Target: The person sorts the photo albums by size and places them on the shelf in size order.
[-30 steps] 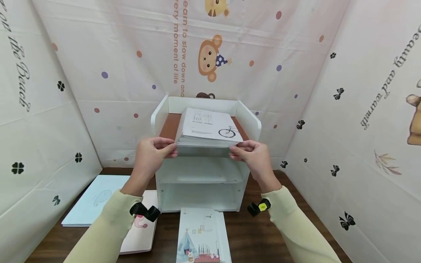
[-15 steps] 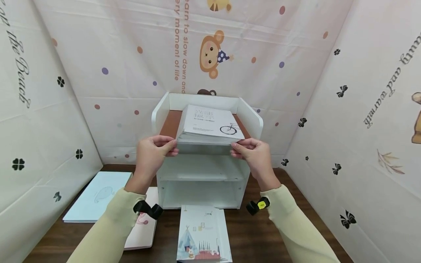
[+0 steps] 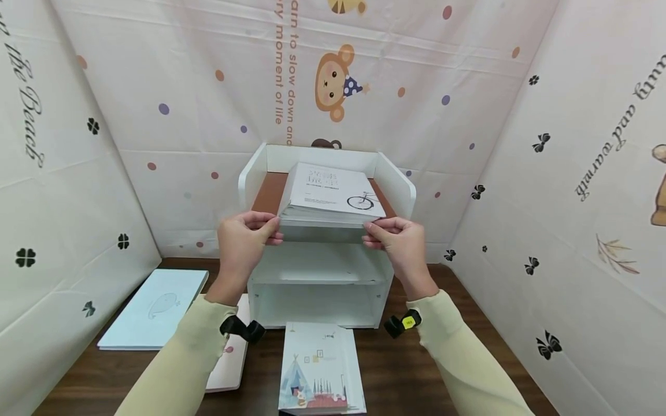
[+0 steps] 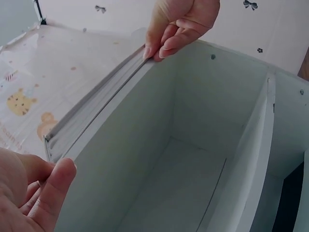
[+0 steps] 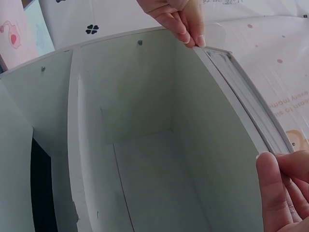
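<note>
A thick book (image 3: 333, 190) with a white cover and a bicycle picture lies on the top deck of a white shelf unit (image 3: 318, 277). My left hand (image 3: 244, 242) pinches the book's near left corner between thumb and fingers. At the near right corner my right hand (image 3: 400, 242) does the same. Both wrist views show the book's page edge flush along the shelf's front edge, with the left hand (image 4: 29, 193) and the right hand (image 5: 285, 188) at its two ends. Some fingertips are hidden behind the corners.
A light blue book (image 3: 156, 309) and a pink-white notebook (image 3: 229, 361) lie on the dark wooden table (image 3: 416, 370) at left. A book with a tent picture (image 3: 317, 370) lies before the unit. Printed cloth walls (image 3: 192, 86) enclose the sides and back. The unit has lower compartments (image 3: 317, 306).
The view has tilted slightly, so the scene sits a little higher. Both hands stay at the book's front corners, and the book keeps its place on the top deck.
</note>
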Demonstrator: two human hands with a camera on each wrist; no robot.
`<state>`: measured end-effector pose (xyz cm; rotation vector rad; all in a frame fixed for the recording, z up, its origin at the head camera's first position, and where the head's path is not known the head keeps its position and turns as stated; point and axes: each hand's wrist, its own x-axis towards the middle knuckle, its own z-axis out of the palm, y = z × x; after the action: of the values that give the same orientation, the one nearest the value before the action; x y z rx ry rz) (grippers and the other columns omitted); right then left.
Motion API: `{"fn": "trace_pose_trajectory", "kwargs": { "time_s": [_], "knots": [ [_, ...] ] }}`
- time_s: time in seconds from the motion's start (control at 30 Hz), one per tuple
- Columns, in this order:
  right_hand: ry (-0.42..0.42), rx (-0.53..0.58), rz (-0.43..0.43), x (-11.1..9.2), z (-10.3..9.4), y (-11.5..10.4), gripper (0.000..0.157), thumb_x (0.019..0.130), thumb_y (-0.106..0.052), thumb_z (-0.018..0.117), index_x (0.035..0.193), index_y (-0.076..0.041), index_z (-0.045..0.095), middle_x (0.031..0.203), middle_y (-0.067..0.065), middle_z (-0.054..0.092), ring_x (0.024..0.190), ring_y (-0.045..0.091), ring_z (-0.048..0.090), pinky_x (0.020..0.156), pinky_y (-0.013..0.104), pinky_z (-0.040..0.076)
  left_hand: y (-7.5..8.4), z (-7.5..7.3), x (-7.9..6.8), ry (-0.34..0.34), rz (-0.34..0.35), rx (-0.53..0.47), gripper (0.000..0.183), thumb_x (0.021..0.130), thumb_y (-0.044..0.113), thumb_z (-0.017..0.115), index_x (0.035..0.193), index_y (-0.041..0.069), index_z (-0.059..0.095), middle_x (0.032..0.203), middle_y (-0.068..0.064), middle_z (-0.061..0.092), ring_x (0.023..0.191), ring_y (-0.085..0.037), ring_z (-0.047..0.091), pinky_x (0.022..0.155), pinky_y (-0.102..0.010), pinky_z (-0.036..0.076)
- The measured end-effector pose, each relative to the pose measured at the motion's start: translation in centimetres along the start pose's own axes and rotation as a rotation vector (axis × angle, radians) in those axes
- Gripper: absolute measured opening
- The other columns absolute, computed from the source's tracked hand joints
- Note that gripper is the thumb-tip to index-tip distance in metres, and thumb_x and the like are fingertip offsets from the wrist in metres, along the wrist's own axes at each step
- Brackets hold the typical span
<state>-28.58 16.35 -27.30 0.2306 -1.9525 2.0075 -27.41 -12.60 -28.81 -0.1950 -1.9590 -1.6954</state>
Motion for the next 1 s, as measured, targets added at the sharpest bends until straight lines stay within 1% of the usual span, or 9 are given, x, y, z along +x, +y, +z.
{"fn": "trace_pose_trajectory", "kwargs": {
  "time_s": [0.17, 0.33, 0.4, 0.53, 0.57, 0.67, 0.77, 0.9, 1.0],
  "knots": [
    [-0.003, 0.02, -0.003, 0.0, 0.0, 0.3, 0.031, 0.084, -0.01, 0.084, 0.103, 0.01, 0.07, 0.08, 0.007, 0.078, 0.065, 0.018, 0.076, 0.069, 0.034, 0.064, -0.2, -0.1, -0.3, -0.001, -0.011, -0.045, 0.023, 0.091, 0.018, 0.079, 0.103, -0.001, 0.077, 0.091, -0.021, 0.076, 0.066, -0.014, 0.076, 0.069, -0.025, 0.063],
    [-0.003, 0.055, -0.032, -0.3, 0.1, 0.7, 0.032, 0.084, -0.012, 0.084, 0.105, 0.009, 0.07, 0.095, 0.023, 0.077, 0.068, 0.019, 0.077, 0.071, 0.036, 0.064, -0.4, -0.4, -0.3, -0.02, -0.033, -0.09, 0.024, 0.091, 0.02, 0.079, 0.105, 0.001, 0.076, 0.092, -0.019, 0.076, 0.07, -0.017, 0.077, 0.073, -0.026, 0.063],
    [-0.002, 0.063, -0.046, -0.4, 0.2, 0.8, 0.033, 0.084, -0.012, 0.084, 0.105, 0.009, 0.07, 0.097, 0.024, 0.077, 0.069, 0.019, 0.077, 0.071, 0.036, 0.064, -0.4, -0.5, -0.3, -0.031, -0.033, -0.103, 0.024, 0.091, 0.02, 0.079, 0.105, 0.001, 0.076, 0.094, -0.02, 0.076, 0.071, -0.018, 0.077, 0.074, -0.027, 0.063],
    [-0.003, 0.074, -0.063, -0.6, 0.2, 1.0, 0.034, 0.084, -0.012, 0.085, 0.107, 0.008, 0.07, 0.089, 0.011, 0.079, 0.07, 0.019, 0.077, 0.071, 0.036, 0.064, -0.4, -1.0, -0.5, -0.054, -0.035, -0.11, 0.025, 0.092, 0.021, 0.079, 0.106, 0.001, 0.076, 0.095, -0.021, 0.076, 0.073, -0.017, 0.077, 0.076, -0.027, 0.063],
    [-0.003, 0.076, -0.068, -0.7, 0.2, 1.0, 0.034, 0.084, -0.012, 0.084, 0.107, 0.008, 0.07, 0.087, 0.008, 0.079, 0.07, 0.019, 0.077, 0.071, 0.036, 0.064, -0.4, -1.1, -0.6, -0.059, -0.037, -0.112, 0.025, 0.092, 0.021, 0.079, 0.106, 0.0, 0.076, 0.094, -0.019, 0.077, 0.073, -0.018, 0.077, 0.076, -0.027, 0.063],
    [-0.006, 0.077, -0.077, -0.8, 0.2, 1.2, 0.034, 0.085, -0.012, 0.084, 0.108, 0.009, 0.07, 0.087, 0.006, 0.079, 0.071, 0.019, 0.077, 0.072, 0.036, 0.064, -0.6, -1.5, -0.8, -0.073, -0.05, -0.117, 0.029, 0.091, 0.023, 0.08, 0.106, -0.001, 0.075, 0.093, -0.016, 0.077, 0.073, -0.017, 0.077, 0.076, -0.028, 0.063],
    [-0.007, 0.074, -0.072, -1.0, 0.2, 1.4, 0.035, 0.085, -0.013, 0.084, 0.109, 0.009, 0.071, 0.089, 0.005, 0.079, 0.072, 0.019, 0.077, 0.073, 0.035, 0.064, -1.0, -1.8, -1.0, -0.09, -0.062, -0.119, 0.031, 0.09, 0.023, 0.081, 0.106, -0.002, 0.075, 0.093, -0.017, 0.077, 0.073, -0.016, 0.077, 0.075, -0.03, 0.064],
    [-0.017, 0.067, -0.063, -1.4, 0.2, 1.7, 0.034, 0.085, -0.014, 0.084, 0.108, 0.007, 0.072, 0.089, 0.005, 0.079, 0.073, 0.02, 0.078, 0.074, 0.037, 0.065, -1.7, -2.1, -1.6, -0.122, -0.081, -0.077, 0.029, 0.089, 0.025, 0.081, 0.104, 0.0, 0.075, 0.095, -0.019, 0.076, 0.074, -0.017, 0.077, 0.075, -0.029, 0.064],
    [-0.029, 0.06, -0.052, -1.8, 0.4, 1.9, 0.034, 0.084, -0.015, 0.085, 0.107, 0.007, 0.073, 0.088, 0.006, 0.079, 0.075, 0.023, 0.078, 0.075, 0.038, 0.065, -2.1, -2.2, -2.2, -0.143, -0.101, -0.022, 0.031, 0.09, 0.03, 0.08, 0.105, 0.003, 0.075, 0.096, -0.016, 0.075, 0.077, -0.016, 0.077, 0.078, -0.025, 0.063]
  ]
}}
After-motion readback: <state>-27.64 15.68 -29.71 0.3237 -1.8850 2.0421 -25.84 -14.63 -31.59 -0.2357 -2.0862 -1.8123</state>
